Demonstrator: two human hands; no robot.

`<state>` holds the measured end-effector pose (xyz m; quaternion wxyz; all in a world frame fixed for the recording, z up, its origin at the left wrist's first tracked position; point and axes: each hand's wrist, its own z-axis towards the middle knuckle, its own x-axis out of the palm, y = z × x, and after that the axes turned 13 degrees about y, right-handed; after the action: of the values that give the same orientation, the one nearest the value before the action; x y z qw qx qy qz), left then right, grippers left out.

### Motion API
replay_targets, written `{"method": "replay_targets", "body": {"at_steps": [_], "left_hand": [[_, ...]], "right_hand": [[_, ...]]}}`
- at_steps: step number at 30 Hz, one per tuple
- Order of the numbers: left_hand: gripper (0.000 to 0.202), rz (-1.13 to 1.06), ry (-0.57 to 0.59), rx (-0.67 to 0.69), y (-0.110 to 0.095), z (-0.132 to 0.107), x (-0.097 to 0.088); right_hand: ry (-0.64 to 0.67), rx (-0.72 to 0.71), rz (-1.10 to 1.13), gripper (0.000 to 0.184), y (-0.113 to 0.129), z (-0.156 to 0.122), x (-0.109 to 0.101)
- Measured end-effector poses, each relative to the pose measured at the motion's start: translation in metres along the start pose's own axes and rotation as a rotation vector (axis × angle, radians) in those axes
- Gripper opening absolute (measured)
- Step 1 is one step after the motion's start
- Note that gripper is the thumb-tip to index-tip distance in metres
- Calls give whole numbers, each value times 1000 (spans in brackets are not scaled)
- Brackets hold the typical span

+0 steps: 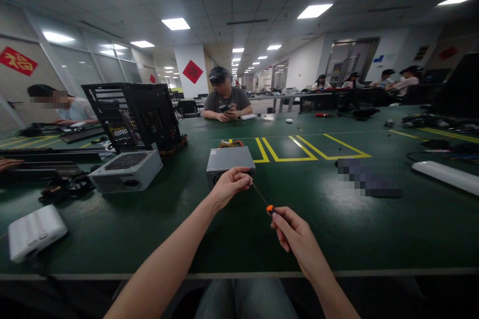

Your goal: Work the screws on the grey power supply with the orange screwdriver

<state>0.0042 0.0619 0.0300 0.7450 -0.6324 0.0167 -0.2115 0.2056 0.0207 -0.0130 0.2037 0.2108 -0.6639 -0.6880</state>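
Observation:
My right hand [294, 232] is closed round the orange and black handle of a screwdriver [270, 208], whose thin shaft slants up and left. At the shaft's tip, the thumb and fingers of my left hand [231, 187] pinch together; what lies between them, perhaps something tiny, is too small to make out. Just behind my left hand stands a grey computer power supply [230, 157], its front partly hidden by the hand, with coloured cables at its back. I cannot tell whether the hand touches it.
A second power supply [127, 170] sits left, before an open black computer case [134, 117]. A white box-shaped device [36, 233] lies near left; a blurred dark object [368, 178] and a long white object [447, 175] lie right. A person [227, 97] sits opposite; another works at left.

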Motion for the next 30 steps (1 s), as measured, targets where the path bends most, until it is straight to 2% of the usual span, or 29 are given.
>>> {"method": "replay_targets", "body": {"at_steps": [5, 10, 15, 19, 22, 26, 30], "left_hand": [[36, 8, 30, -5, 2, 0, -3], [29, -101, 9, -34, 9, 3, 2], [29, -129, 6, -134, 20, 5, 5], [22, 60, -63, -248, 28, 4, 4], [15, 230, -45, -261, 31, 4, 5], [13, 470, -23, -180, 37, 5, 5], [16, 685, -85, -18, 36, 2, 5]], "right_hand": [[-9, 9, -29, 35, -1, 0, 0], [-36, -5, 72, 34, 2, -1, 1], [-89, 0, 86, 33, 2, 3, 0], [-102, 14, 12, 33, -3, 10, -1], [-144, 50, -32, 32, -2, 14, -1], [-173, 74, -61, 30, 1, 18, 1], [-176, 76, -101, 29, 2, 20, 5]]}}
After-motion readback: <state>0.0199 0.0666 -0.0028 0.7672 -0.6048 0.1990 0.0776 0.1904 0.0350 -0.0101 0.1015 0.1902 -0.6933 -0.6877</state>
